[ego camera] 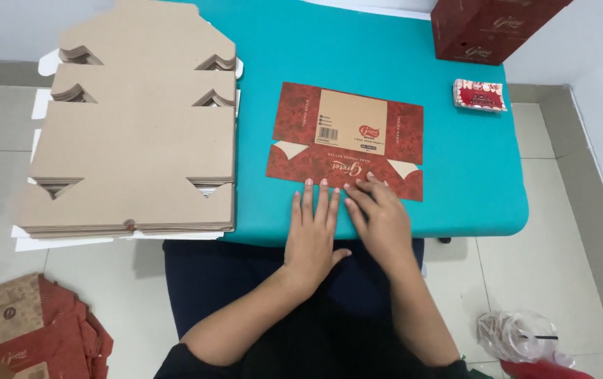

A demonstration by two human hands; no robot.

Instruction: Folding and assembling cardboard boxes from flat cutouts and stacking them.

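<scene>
Hands, left (313,228), right (380,217), flat, open, pressing red carton blank (347,140); near edge hidden.

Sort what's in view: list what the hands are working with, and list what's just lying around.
In use: left hand and right hand, both flat on the red carton blank on the teal table; stack of brown blanks.

Lying about: red box, small red packet, plastic bag, red cartons on the floor.
</scene>
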